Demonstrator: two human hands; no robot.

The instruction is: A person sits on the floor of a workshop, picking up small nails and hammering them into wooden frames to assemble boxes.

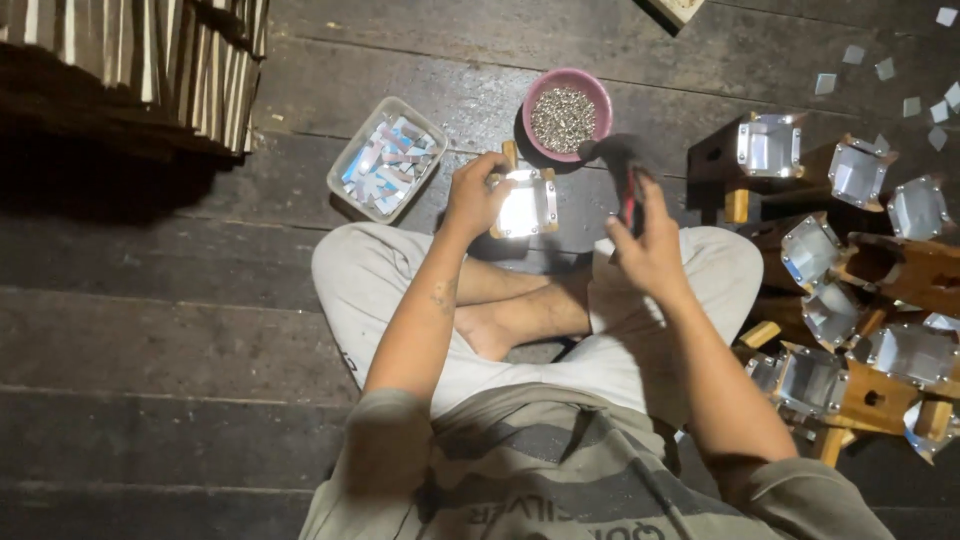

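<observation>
While the left hand (472,196) grips a metal-clad box (524,204) at frame centre, the right hand (648,245) clasps a hammer (622,172).

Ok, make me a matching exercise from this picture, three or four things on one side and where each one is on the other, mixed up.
Things:
1. pink bowl of small metal bits
2. clear tray of cut strips
3. hammer
4. shiny metal box

Places:
A. in the left hand
B. in the right hand
C. floor, straight ahead
D. floor, ahead and left

Pairs: 1-C, 2-D, 3-B, 4-A
</observation>
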